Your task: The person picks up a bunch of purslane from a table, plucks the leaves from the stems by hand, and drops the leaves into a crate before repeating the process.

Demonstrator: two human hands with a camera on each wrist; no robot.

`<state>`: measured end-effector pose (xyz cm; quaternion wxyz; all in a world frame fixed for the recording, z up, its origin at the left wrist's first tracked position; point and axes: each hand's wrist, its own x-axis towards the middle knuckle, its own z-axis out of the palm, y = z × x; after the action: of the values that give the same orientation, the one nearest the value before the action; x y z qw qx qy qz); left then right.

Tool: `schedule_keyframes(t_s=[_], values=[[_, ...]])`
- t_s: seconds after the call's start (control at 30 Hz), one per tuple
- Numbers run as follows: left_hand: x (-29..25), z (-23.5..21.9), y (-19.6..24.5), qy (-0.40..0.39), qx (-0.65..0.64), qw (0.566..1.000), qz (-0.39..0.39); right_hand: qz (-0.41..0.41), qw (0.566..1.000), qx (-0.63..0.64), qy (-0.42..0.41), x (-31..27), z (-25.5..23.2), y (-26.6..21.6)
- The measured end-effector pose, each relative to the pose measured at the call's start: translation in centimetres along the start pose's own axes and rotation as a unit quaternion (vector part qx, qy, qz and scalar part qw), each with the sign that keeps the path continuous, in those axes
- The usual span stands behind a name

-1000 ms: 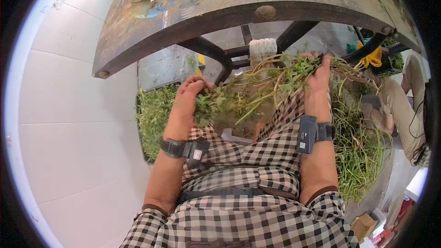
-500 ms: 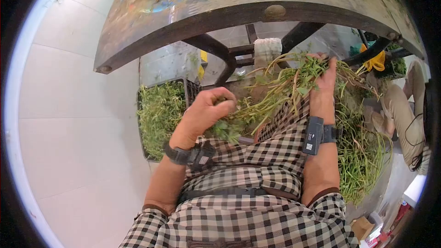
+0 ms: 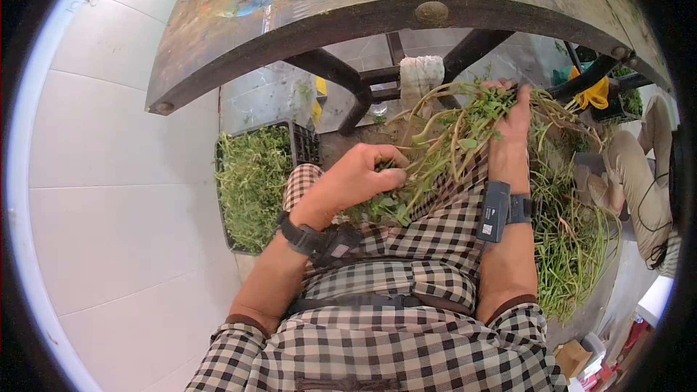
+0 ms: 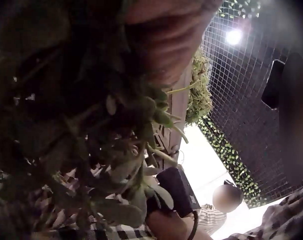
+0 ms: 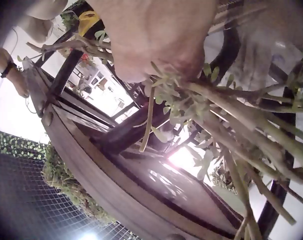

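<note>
In the head view my right hand (image 3: 514, 120) grips a bunch of long leafy stems (image 3: 457, 131), held out in front of the knees. Thick bare stem ends fan out from under that hand in the right wrist view. My left hand (image 3: 359, 181), thumb and fingers curled, pinches leafy sprigs (image 3: 388, 209) at the lower left end of the bunch. Small rounded leaves (image 4: 136, 200) hang below the left hand in its wrist view, where its fingertips are hidden.
A wooden table (image 3: 305, 18) with loose greens stands ahead on dark legs. At the left is a black crate (image 3: 305, 145) filled with greens (image 3: 250, 181). A heap of stems (image 3: 570, 261) lies at the right, beside another person's leg (image 3: 632, 167). A white cloth (image 3: 421, 76) hangs under the table.
My left hand has moved from beside the crate rightward, over the lap, to the bunch. The right hand stays nearly in place, still gripping the stems.
</note>
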<state>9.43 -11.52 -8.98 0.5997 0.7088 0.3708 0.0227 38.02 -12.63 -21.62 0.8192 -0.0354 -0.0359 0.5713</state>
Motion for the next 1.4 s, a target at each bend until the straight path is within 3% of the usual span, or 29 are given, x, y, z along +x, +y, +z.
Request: schedule_keyframes(t_s=[0.03, 0.07, 0.13, 0.2, 0.23, 0.33, 0.43, 0.53, 0.57, 0.63, 0.73, 0.93, 1.07, 1.3, 1.4], values=[[-0.1, -0.2, -0.1, 0.007, -0.022, 1.000, 0.015, 0.006, 0.997, 0.049, -0.053, 0.0, -0.1, 0.3], [-0.3, -0.6, -0.1, 0.014, -0.043, 0.999, 0.030, 0.003, 0.998, 0.033, -0.047, -0.1, 0.0, 0.3], [-0.8, -1.4, 0.4, -0.064, -0.065, 0.996, 0.022, -0.004, 0.999, 0.001, -0.035, -0.5, 0.8, 0.4], [-1.2, -1.5, 0.2, -0.143, -0.097, 0.985, 0.029, -0.030, 0.992, -0.086, 0.092, -0.4, 1.4, 0.1], [-1.2, -1.2, -0.1, -0.141, -0.085, 0.985, 0.052, -0.044, 0.978, -0.129, 0.155, -0.4, 1.4, 0.0], [-1.6, -1.2, 0.5, -0.140, -0.051, 0.988, 0.035, -0.041, 0.987, -0.114, 0.103, -0.4, 0.6, -0.5], [-1.9, -1.6, -0.6, -0.091, -0.067, 0.993, -0.015, -0.041, 0.990, -0.105, 0.084, -0.5, 0.5, -0.6], [-2.7, -2.3, -0.4, -0.033, -0.098, 0.994, -0.025, -0.073, 0.976, -0.152, 0.135, 0.3, -0.2, -0.9], [-2.6, -2.1, -1.6, -0.007, -0.136, 0.991, 0.014, -0.063, 0.977, -0.150, 0.136, 0.3, -0.5, -1.1], [-2.9, -2.4, -1.3, 0.004, -0.135, 0.991, 0.002, -0.044, 0.978, -0.147, 0.138, 0.0, 0.0, -1.2], [-3.5, -3.0, -1.2, 0.028, -0.151, 0.988, -0.004, -0.051, 0.989, -0.068, 0.122, 0.1, -0.2, -1.2], [-4.6, -4.7, -3.7, 0.108, -0.104, 0.988, -0.024, -0.081, 0.961, -0.184, 0.188, -1.0, 2.8, -0.1], [-5.3, -4.4, -2.8, 0.153, -0.093, 0.984, 0.009, -0.034, 0.988, -0.106, 0.111, -0.3, 0.4, -1.2], [-4.6, -3.0, -2.2, 0.119, -0.096, 0.988, -0.001, -0.012, 0.992, -0.087, 0.090, -0.5, 1.1, -0.9], [-4.3, -1.7, -1.3, 0.096, 0.060, 0.991, 0.071, -0.013, 0.988, -0.127, 0.082, -0.6, 0.3, -1.5]])
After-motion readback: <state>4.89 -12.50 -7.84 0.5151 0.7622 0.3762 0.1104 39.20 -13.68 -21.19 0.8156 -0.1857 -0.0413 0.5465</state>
